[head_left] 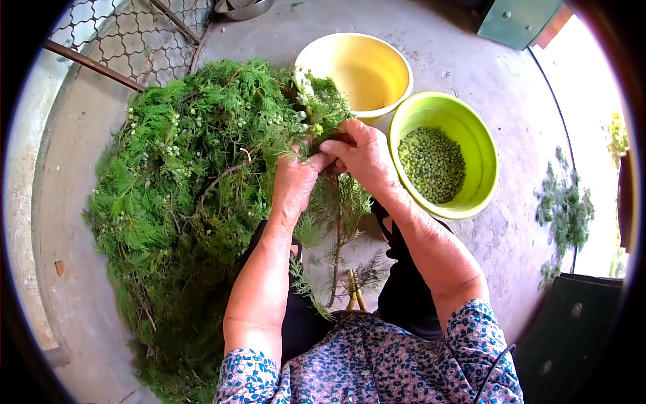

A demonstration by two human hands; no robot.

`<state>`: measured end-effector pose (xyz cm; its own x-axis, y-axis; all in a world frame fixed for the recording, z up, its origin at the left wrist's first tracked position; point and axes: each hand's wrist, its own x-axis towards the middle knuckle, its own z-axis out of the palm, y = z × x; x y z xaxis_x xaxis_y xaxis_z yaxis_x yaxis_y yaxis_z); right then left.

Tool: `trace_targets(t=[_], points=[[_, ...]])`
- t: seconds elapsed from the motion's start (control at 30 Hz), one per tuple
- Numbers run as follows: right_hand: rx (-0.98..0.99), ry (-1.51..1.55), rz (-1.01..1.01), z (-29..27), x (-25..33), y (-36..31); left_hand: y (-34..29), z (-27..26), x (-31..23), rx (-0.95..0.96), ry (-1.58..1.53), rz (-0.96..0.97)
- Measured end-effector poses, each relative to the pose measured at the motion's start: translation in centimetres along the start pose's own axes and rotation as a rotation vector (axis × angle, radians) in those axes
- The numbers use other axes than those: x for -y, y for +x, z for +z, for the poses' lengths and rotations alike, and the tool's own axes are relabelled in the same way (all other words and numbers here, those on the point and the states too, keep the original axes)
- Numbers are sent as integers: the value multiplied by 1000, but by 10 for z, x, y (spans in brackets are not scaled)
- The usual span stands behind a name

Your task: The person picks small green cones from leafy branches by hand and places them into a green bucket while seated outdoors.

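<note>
My left hand (296,180) is closed around the stem of an evergreen branch (326,102) with feathery green leaves and small pale round cones. The leafy top rises past my fingers toward the yellow basin, and more of its greenery hangs below. Beside it, my right hand (363,156) has thumb and fingers pinched together close to the left thumb; whatever lies between those fingertips is hidden. To the right of that hand stands a lime-green tub (486,145) with many small round green cones (431,165) in its bottom.
A big heap of cut evergreen branches (182,182) fills the left side. Behind my hands sits a yellow basin (356,67). Metal mesh (141,34) stands far left, near a metal bowl (243,9). Yellow tool handles (354,291) show between my legs. Loose greenery (566,205) lies far right.
</note>
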<state>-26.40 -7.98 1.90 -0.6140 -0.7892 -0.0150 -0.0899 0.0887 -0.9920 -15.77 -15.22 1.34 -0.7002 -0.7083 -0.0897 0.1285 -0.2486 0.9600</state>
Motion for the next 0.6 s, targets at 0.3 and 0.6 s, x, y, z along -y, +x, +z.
trace_targets(t=[0.3,0.6], points=[[30,-80,-54,5,1,-1,5,-13,-20,98,47,-189],[153,121,175,0,1,4,4,-17,-9,102,-78,-182]])
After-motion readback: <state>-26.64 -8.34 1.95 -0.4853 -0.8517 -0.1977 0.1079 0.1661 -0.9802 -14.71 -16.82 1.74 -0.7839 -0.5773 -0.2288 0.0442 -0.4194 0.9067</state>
